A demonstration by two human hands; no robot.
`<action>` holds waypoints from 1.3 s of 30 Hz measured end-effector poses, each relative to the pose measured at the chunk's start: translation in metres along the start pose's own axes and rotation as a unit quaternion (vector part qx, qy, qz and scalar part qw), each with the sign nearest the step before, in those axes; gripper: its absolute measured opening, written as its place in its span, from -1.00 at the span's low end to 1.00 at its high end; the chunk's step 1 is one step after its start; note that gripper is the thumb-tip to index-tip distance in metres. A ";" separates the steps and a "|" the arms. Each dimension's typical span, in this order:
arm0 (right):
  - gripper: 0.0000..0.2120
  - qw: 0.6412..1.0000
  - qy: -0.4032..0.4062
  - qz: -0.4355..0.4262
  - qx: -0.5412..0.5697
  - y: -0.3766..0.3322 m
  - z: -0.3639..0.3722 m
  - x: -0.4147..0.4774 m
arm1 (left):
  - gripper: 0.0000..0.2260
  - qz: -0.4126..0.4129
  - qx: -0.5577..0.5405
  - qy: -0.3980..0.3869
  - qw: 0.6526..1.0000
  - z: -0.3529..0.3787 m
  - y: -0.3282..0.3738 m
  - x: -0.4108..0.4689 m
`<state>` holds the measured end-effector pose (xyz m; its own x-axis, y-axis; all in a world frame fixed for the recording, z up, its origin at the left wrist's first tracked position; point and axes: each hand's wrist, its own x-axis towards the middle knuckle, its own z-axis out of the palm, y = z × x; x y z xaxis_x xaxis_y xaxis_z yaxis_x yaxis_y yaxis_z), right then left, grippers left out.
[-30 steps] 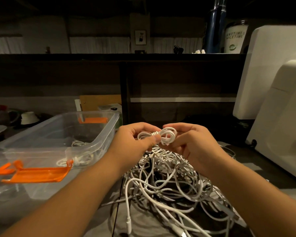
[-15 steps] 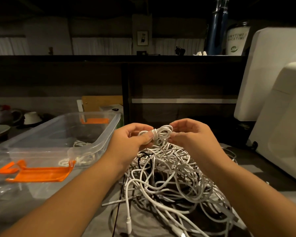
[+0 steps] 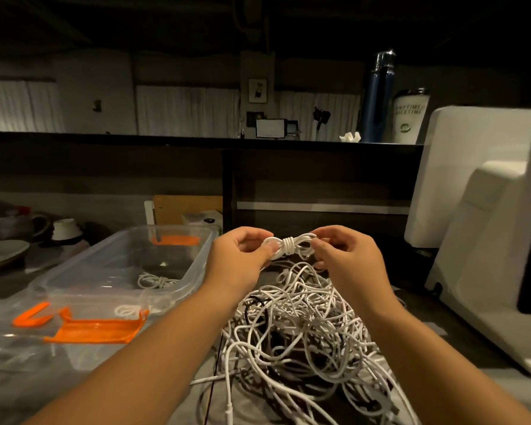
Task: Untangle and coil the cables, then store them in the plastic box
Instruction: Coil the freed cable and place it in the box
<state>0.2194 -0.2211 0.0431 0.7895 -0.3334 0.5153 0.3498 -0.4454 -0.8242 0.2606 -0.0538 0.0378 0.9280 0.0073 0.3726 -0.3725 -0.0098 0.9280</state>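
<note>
A small white coiled cable [image 3: 289,246], wrapped around its middle, is held above the table between both hands. My left hand [image 3: 242,262] pinches its left loop and my right hand [image 3: 347,265] pinches its right loop. Below them a big tangle of white cables [image 3: 304,332] with a few dark ones lies on the table. The clear plastic box [image 3: 83,271] with orange clips stands to the left and holds coiled white cables [image 3: 154,282].
An orange-edged clear lid [image 3: 95,331] lies in front of the box. White foam blocks [image 3: 478,240] stand at the right. Dishes [image 3: 3,253] sit at the far left. A dark shelf wall runs behind, with a blue bottle [image 3: 377,99] and a cup on top.
The bundle has been turned and stretched sideways between both hands, so its wrapped middle shows. My view has tilted upward a little.
</note>
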 end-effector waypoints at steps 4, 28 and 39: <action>-0.95 0.999 0.002 -0.027 -0.039 -0.023 -0.006 0.005 | -0.89 0.003 0.029 0.014 0.999 -0.003 0.026 0.005; -0.90 0.945 -0.192 -0.100 -0.246 -0.122 0.155 -0.001 | -0.91 0.041 0.349 0.028 0.936 -0.221 0.061 0.037; -0.82 0.835 -0.284 -0.112 -0.458 -0.104 0.195 0.010 | -0.92 -0.016 0.550 -0.049 0.833 -0.226 0.032 0.055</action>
<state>0.2887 -0.0161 0.0883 0.9589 0.1752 0.2232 0.1937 -0.9790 -0.0638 0.2970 0.1718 0.0890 0.9536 -0.0564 0.2958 -0.1630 -0.9226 0.3496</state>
